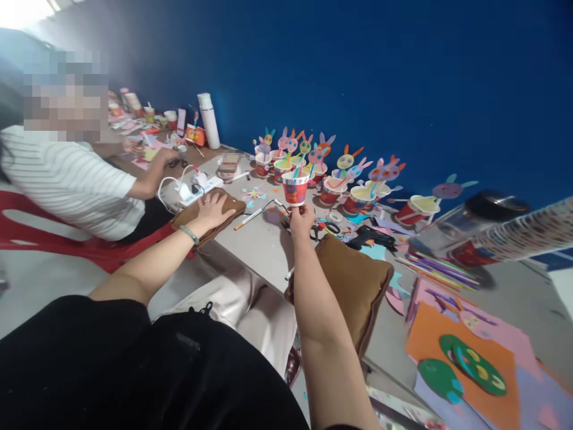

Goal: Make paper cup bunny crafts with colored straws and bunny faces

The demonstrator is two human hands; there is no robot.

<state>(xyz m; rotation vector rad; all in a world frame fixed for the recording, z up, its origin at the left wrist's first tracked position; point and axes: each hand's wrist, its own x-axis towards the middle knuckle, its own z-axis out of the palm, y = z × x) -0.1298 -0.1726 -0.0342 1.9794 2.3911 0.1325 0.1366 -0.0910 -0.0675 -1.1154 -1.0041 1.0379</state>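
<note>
Pinching a red, white-rimmed paper cup [295,190], right grip [303,220] closed, left grip [212,212] spread.

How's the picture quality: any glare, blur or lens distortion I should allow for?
Head view: glare washes out the upper-left corner and hazes the blue painted wall there; head view: the stacked patterned paper cups at right look stretched, probably by the lens; head view: the red-and-white paper cup in the right hand shows clearly, fine markings soft.

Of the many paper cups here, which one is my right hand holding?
The red cup whose base your right hand holds; the rabbit cups behind it stand on the table.
</note>
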